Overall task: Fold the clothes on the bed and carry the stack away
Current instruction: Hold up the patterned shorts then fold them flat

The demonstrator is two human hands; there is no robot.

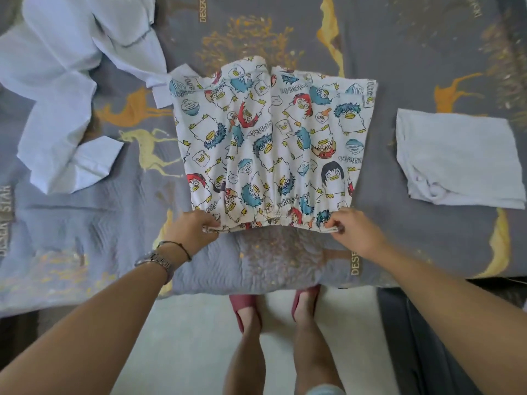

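The cartoon-print shorts (271, 138) lie flat at the centre of the frame on the grey patterned bedspread (413, 52). The elastic waistband (273, 222) is the lower edge, nearest the person; the two leg openings point toward the top of the frame. The long axis of the garment runs from bottom to top of the frame, and the garment widens toward the leg hems. A vertical split between the legs shows at the upper centre.

The left hand (191, 232) pinches the left corner of the waistband, fingers curled onto the fabric. The right hand (353, 229) pinches the right corner of the waistband in the same manner, thumb and fingers closed on the cloth edge. The two hands are well apart, one at each end of the band. The left wrist carries a metal watch (155, 260) and a thin dark bracelet (178, 248).

A crumpled white shirt (62, 89) lies unfolded in the upper left of the frame; one of its edges touches the upper left corner of the shorts. A folded white garment (456, 158) lies at the right of the frame, apart from the shorts.

At the lower centre, the person's feet in red slippers (245, 306) stand on a pale floor (185, 337) against the bed edge.
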